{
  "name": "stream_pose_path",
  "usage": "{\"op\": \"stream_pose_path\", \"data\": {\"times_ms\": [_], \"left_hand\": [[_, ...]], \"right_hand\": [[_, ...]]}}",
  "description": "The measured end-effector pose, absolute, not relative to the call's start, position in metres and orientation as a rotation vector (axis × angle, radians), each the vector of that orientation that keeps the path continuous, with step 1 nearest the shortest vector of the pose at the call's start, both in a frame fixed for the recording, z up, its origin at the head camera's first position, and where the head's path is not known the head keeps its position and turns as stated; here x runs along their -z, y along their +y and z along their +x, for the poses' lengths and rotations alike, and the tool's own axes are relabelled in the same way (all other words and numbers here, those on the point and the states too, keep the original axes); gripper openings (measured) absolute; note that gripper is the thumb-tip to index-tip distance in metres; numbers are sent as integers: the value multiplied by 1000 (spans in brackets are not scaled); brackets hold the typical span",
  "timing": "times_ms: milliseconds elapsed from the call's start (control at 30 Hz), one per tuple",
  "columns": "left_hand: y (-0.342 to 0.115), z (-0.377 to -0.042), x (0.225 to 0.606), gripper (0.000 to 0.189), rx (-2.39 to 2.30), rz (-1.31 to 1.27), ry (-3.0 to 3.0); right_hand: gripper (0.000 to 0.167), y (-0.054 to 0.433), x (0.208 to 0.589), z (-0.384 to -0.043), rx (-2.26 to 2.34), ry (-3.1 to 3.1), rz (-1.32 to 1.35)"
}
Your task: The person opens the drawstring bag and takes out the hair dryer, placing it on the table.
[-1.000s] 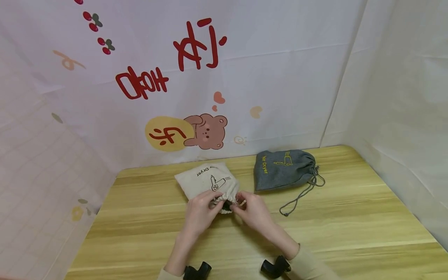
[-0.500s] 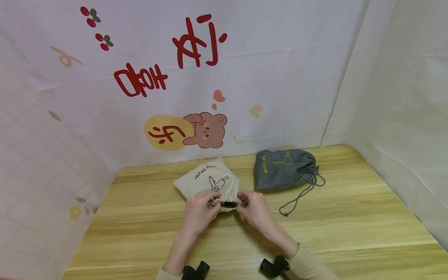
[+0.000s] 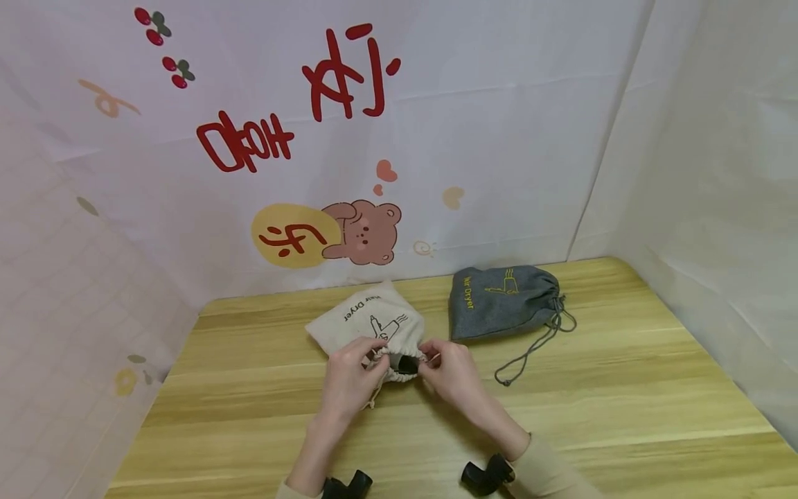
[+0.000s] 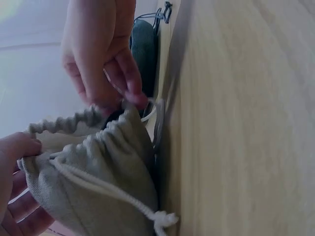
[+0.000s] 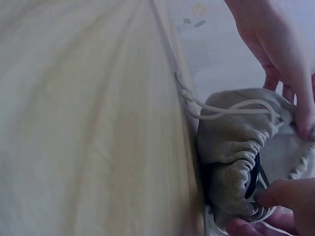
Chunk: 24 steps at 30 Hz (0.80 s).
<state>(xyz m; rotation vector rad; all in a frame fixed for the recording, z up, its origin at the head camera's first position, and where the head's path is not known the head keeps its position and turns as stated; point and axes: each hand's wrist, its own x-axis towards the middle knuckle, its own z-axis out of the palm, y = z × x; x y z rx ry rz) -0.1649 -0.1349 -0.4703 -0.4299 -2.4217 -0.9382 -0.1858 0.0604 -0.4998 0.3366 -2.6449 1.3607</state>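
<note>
A cream drawstring bag (image 3: 349,322) printed "Hair Dryer" lies on the table, its gathered mouth toward me. My left hand (image 3: 350,378) pinches the left side of that rim between thumb and fingers, and my right hand (image 3: 454,371) pinches the right side. Between them the mouth gapes, and a dark, partly shiny object (image 3: 408,364) shows inside; most of it is hidden by cloth. In the left wrist view, a knotted white drawstring (image 4: 113,191) hangs from the rim beside the left hand. The right wrist view shows the ruffled edge (image 5: 251,152) around the black object.
To the right of the cream bag lies a grey drawstring bag (image 3: 499,305) with yellow print, its cord (image 3: 530,357) trailing toward me. A printed white cloth backdrop (image 3: 511,152) rises behind the wooden table (image 3: 592,416). Black devices (image 3: 489,477) sit at both wrists.
The bag's mouth has been spread wider, and more of the dark object inside shows. A drawstring end now hangs below the left hand. The grey bag lies as before.
</note>
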Motion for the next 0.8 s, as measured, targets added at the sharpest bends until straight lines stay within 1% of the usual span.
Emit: {"op": "stream_pose_path", "data": {"times_ms": [133,233,467,667,800], "left_hand": [[-132,-165,472,16,1051,-396,-2425],[-133,-165,472,18,1070,-384,-2434],[-143,-167,467,27,1001,-391,-2435],[-152,-168,462,25,947,-354,-2437],[-157,-170,460,26,968,-310,-2418]], "right_hand": [[12,56,501,-184,-1341,-2651,386],[11,56,500,-184,-1333,-2652,399],[21,58,500,-184,-1311,-2668,407],[22,60,503,-186,-1275,-2670,421],[25,62,504,-187,-1283,-2660,378]]}}
